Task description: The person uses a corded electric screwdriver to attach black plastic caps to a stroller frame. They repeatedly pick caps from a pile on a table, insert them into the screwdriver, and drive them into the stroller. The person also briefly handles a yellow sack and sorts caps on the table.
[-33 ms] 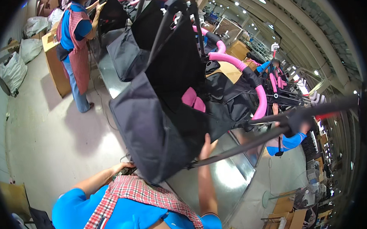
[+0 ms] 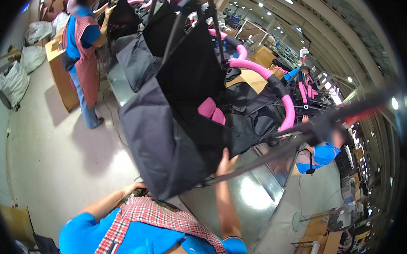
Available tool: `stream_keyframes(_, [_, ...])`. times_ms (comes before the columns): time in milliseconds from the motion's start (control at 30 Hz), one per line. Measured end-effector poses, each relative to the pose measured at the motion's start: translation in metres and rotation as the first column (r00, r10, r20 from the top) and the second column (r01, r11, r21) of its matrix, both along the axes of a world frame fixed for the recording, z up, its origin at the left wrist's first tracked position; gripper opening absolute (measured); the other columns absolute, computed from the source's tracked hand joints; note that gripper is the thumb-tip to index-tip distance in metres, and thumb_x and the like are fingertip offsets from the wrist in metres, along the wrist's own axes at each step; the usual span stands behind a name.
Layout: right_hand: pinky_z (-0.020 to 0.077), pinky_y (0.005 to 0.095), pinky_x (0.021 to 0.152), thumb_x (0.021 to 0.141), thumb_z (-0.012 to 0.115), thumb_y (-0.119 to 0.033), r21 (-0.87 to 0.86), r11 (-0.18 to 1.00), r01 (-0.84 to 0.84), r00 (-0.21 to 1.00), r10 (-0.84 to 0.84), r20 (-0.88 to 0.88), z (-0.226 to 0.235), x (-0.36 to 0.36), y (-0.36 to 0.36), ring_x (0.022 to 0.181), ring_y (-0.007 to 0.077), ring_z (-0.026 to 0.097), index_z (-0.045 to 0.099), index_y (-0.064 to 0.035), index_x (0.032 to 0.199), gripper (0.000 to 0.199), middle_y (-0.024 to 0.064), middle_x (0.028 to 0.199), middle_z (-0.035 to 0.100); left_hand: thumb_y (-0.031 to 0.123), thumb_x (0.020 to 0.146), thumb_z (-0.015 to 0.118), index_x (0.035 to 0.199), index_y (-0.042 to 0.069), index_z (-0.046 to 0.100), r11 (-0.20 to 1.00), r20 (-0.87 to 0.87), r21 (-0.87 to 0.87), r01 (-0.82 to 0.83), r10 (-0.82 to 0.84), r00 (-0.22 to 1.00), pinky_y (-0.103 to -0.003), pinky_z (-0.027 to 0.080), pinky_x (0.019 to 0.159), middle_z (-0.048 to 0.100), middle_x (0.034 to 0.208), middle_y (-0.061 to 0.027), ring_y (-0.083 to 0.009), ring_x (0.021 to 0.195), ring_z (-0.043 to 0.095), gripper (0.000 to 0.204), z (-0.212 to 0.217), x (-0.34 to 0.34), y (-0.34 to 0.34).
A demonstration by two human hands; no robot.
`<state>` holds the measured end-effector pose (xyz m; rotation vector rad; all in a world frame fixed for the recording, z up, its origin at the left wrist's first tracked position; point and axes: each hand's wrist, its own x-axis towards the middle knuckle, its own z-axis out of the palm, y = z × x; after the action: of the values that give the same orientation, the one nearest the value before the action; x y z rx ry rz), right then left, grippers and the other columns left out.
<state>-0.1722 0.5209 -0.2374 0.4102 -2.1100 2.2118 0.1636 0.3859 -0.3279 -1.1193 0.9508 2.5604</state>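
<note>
A black fabric stroller (image 2: 152, 133) with dark frame tubes fills the middle, tilted over a metal-topped bench (image 2: 242, 210). My right hand (image 2: 225, 164) is at the seat's lower right edge, fingers and thumb apart, with a dark frame tube (image 2: 267, 159) crossing just in front of my wrist. At my waist, my left hand (image 2: 135, 187) is beside the stroller's lower left corner; its fingertips go into dark material and are hidden. Pink pads (image 2: 211, 111) show inside the seat. A pink foam-covered bar (image 2: 287, 110) curves along its right side.
Another black stroller seat (image 2: 136, 62) stands behind on the bench. A co-worker (image 2: 85, 59) in a checked apron works at the far left beside a cardboard box (image 2: 60, 78). Another person (image 2: 323, 156) is at the right. A fan (image 2: 339, 216) stands at the lower right.
The stroller has shifted slightly left, and its tube at the right has tilted a little. My right hand has moved slightly left and down with it; my left hand has barely moved.
</note>
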Motion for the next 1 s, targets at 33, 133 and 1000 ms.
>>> stream_keyframes(33, [0.0273, 0.0403, 0.114, 0.091, 0.068, -0.035, 0.062, 0.997, 0.041, 0.999, -0.042, 0.004, -0.008, 0.002, -0.014, 0.133, 0.0334, 0.04, 0.031, 0.012, 0.144, 0.08, 0.0266, 0.146, 0.039, 0.028, 0.092, 0.061, 0.137, 0.003, 0.048, 0.997, 0.02, -0.059, 0.054, -0.053, 0.998, -0.034, 0.054, 0.081, 0.065, 0.11, -0.0089, -0.0218, 0.088, 0.065, 0.053, -0.001, -0.003, -0.007])
stream_keyframes(133, [0.0226, 0.0461, 0.116, 0.089, 0.068, -0.038, 0.099, 0.992, 0.083, 0.993, -0.073, -0.097, -0.046, -0.009, -0.065, 0.138, 0.0388, 0.033, 0.025, 0.0128, 0.146, 0.087, 0.0317, 0.149, 0.031, 0.027, 0.092, 0.062, 0.146, 0.005, 0.042, 0.95, -0.048, -0.258, 0.175, -0.194, 0.98, -0.034, 0.052, 0.088, 0.063, 0.123, -0.0086, -0.021, 0.096, 0.064, 0.062, -0.003, -0.015, -0.023])
stream_keyframes(1000, [0.0518, 0.0295, 0.065, 0.095, 0.06, -0.015, 0.376, 0.862, 0.34, 0.858, -0.448, 0.252, -0.195, 0.082, 0.386, 0.071, 0.0138, 0.067, 0.067, -0.0021, 0.104, 0.017, 0.0073, 0.079, 0.071, 0.025, 0.093, 0.061, 0.151, 0.012, 0.039, 0.692, 0.087, -0.151, 0.706, -0.702, 0.707, -0.035, 0.047, 0.089, 0.062, 0.116, -0.008, -0.019, 0.096, 0.058, 0.064, 0.021, -0.231, 0.098])
